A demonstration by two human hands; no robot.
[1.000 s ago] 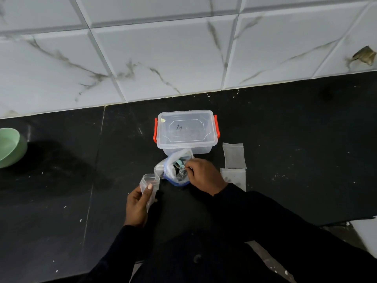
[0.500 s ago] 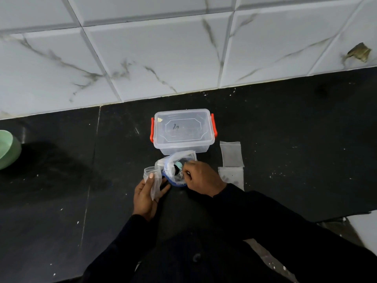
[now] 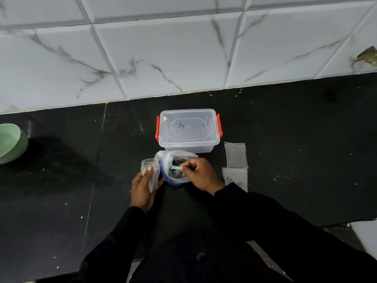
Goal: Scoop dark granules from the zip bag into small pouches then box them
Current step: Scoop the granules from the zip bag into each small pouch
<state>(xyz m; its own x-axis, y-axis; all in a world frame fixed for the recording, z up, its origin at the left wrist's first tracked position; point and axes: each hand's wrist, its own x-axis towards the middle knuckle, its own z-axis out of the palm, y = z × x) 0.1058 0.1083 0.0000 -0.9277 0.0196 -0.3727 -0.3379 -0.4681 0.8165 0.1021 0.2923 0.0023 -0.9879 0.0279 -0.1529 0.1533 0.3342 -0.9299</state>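
Zip bag [image 3: 177, 155] crinkly, open; R fingers [image 3: 190, 167] pinch teal scoop [image 3: 175, 167]; L fingers [image 3: 149, 170] grip clear pouch [image 3: 146, 163].

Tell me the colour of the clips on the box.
Orange-red: the clips on the box, shown best in the head view.

- ahead of me, white tiles [image 3: 163, 58] with grey veins and bevelled edges.
- a brown blotch [image 3: 367, 56] on the tile far to my right.
- under me, a black slab [image 3: 61, 190] flecked with white, with one pale seam [image 3: 98, 160] through it.
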